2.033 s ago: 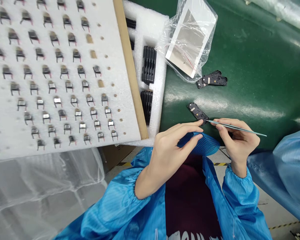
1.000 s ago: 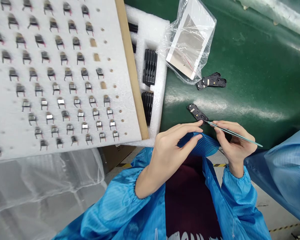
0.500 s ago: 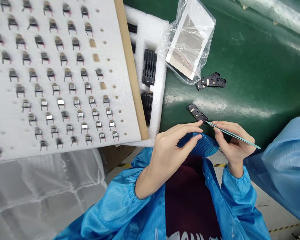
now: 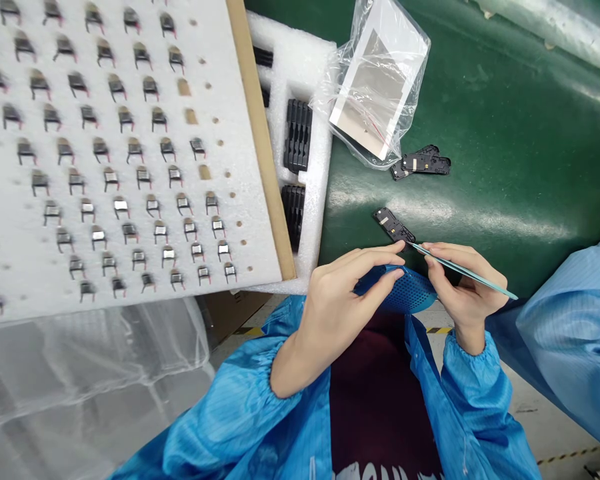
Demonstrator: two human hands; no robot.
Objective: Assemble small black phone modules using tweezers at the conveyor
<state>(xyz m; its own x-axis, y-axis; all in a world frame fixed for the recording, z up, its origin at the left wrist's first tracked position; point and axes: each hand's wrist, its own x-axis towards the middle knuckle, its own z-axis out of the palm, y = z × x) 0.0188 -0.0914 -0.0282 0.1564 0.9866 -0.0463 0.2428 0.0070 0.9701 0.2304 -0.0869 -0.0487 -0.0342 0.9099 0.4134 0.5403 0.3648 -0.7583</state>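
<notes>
My right hand point(image 4: 465, 283) is closed around slim pale-teal tweezers point(image 4: 473, 272), whose tips reach the near end of a small black plastic housing point(image 4: 393, 225). The housing lies at a slant on the green table by its near edge. My left hand point(image 4: 347, 287) is beside it, the index fingertip at the housing's near end and the thumb apart below. Nothing shows gripped between the left fingers. Under both hands is a blue perforated piece point(image 4: 410, 293), partly hidden by them.
More black housings point(image 4: 425, 163) lie beside a clear plastic bag point(image 4: 380, 87) with white sheets. At left a white foam board point(image 4: 250, 200) carries rows of small wired parts, over a foam tray point(image 4: 317, 180) of stacked black pieces. Another person's blue sleeve point(image 4: 575, 313) is at right.
The other person's sleeve at right has shifted and a bit of their bare arm shows at the edge. My hands, the tweezers and the housing look almost the same.
</notes>
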